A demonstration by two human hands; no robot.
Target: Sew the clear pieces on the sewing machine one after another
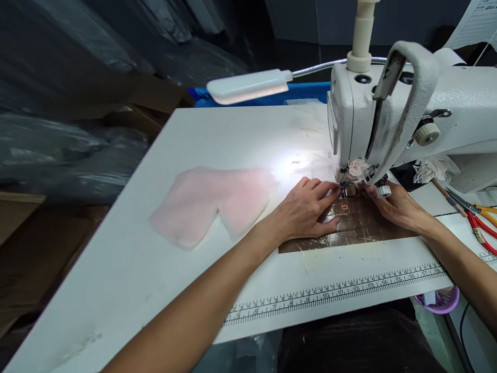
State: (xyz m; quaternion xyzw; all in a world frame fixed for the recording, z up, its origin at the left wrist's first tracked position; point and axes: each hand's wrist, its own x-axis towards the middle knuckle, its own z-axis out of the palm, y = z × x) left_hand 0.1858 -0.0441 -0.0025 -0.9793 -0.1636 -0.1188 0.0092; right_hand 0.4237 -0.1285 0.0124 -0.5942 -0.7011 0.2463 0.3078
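Note:
A white sewing machine [341,114] stands at the right, its presser foot [347,190] lowered between my two hands. My left hand [308,210] lies palm down left of the foot, fingers stretched out and fingertips close to it. Just right of the foot is my right hand [394,207], fingers closed; what they pinch is hidden behind the machine's parts. Under both hands spreads a brown, shiny plate cover [361,225]. A sheer pale pink fabric piece [205,199] extends over the table to the left. A pale pink fabric rosette [356,168] sits at the needle area.
A lamp [248,85] on a bendable neck shines on the white table [135,269]. Along its front edge runs a printed ruler [330,295]. Red-handled scissors [476,223] and lace [430,168] lie at the right. A purple basket [440,305] hangs below the table edge.

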